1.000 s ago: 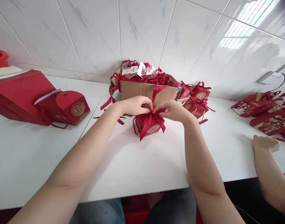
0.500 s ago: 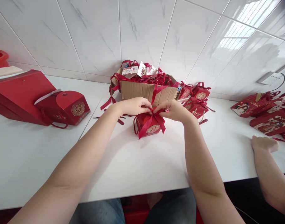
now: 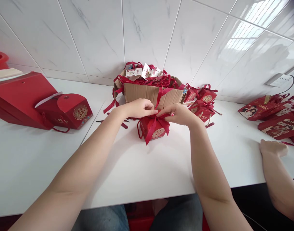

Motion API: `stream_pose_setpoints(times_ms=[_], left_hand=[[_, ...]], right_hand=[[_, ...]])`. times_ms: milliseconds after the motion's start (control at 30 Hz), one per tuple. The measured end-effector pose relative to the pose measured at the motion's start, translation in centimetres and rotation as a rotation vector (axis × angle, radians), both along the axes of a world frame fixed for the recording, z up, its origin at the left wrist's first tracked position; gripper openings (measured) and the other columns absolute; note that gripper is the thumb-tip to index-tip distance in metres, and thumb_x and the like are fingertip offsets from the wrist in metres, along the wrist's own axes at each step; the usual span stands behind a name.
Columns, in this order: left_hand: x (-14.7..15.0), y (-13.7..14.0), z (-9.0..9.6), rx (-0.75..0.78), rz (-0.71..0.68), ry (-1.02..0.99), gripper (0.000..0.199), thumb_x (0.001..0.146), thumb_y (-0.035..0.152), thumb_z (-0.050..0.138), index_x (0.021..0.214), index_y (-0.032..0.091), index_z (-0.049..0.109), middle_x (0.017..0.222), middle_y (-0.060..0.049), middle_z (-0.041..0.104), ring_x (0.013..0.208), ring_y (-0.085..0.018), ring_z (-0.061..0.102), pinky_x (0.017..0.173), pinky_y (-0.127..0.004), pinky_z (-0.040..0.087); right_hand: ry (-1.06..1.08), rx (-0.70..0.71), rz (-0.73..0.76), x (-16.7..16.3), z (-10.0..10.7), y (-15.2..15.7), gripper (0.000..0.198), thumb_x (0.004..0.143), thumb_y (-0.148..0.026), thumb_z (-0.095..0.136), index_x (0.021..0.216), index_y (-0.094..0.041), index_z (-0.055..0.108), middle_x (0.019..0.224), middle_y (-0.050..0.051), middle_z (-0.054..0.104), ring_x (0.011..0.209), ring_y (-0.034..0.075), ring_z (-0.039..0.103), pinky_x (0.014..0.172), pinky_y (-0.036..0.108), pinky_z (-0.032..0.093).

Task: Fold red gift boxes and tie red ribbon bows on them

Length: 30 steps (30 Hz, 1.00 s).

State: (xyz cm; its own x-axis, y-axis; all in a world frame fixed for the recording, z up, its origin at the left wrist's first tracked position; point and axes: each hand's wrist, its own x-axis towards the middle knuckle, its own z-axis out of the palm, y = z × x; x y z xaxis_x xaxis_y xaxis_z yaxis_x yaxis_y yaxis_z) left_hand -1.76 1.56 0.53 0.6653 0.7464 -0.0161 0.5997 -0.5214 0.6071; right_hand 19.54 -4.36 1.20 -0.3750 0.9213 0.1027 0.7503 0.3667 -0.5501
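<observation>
A white tiled wall point(image 3: 93, 35) rises beyond both grips, and the white tabletop point(image 3: 137, 173) spreads beneath them. Well to the left of the left grip stand a large red container point(image 3: 23, 102) and, touching it, a red carton point(image 3: 71, 112) with a rounded flap. Just behind the grips sits a cardboard box point(image 3: 142, 93) heaped with red ribbons point(image 3: 169, 82) and white tags point(image 3: 134, 72). Well right of the right grip are printed red boxes point(image 3: 280, 123) and, nearer, another person's hand point(image 3: 273, 148); a cluster of small red boxes point(image 3: 202, 112) lies just beyond it. Directly beneath both grips rests the small gift box point(image 3: 158, 133). On its top, the left grip point(image 3: 139, 108) and right grip point(image 3: 178, 113) pinch the ribbon bow point(image 3: 155, 118) between thumb and fingers.
</observation>
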Motion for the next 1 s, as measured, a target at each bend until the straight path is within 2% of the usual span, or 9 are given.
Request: stream_pose_setpoints(times_ms=[133,567,733,1000], left_hand=[[0.04,0.31,-0.19,0.069,-0.018,0.052,0.041,0.078,0.061,0.052,0.074,0.021,0.06,0.087,-0.004,0.061,0.063,-0.015,0.055,0.051,-0.027,0.036],[-0.25,0.49,0.01,0.12,-0.109,0.078,0.036,0.081,0.052,0.052,0.07,0.019,0.059,0.097,-0.003,0.059,0.065,-0.012,0.055,0.054,-0.026,0.039],[-0.25,0.38,0.07,0.14,-0.119,0.069,0.033,0.08,0.048,0.052,0.067,0.018,0.057,0.096,-0.003,0.058,0.063,-0.011,0.052,0.054,-0.027,0.039],[-0.27,0.5,-0.04,0.172,-0.137,0.061,0.034,0.081,0.048,0.052,0.064,0.018,0.055,0.094,-0.003,0.058,0.063,-0.011,0.051,0.056,-0.027,0.039]], right_hand=[[-0.009,-0.021,0.011,0.05,0.06,-0.02,0.039,0.07,-0.009,0.054,0.095,-0.026,0.078,0.087,-0.002,0.072,0.071,0.012,0.055,0.062,0.022,0.044],[-0.002,-0.128,0.061,0.39,-0.03,0.23,0.043,0.071,-0.013,0.051,0.105,-0.025,0.076,0.079,-0.001,0.063,0.061,0.008,0.042,0.056,0.023,0.034],[0.011,-0.141,0.062,0.57,-0.08,0.3,0.044,0.071,-0.015,0.051,0.105,-0.024,0.076,0.073,-0.002,0.058,0.059,0.007,0.038,0.055,0.023,0.031],[0.035,-0.167,0.034,0.83,0.12,0.2,0.045,0.069,-0.016,0.051,0.106,-0.023,0.075,0.07,-0.003,0.059,0.056,0.007,0.036,0.053,0.023,0.029]])
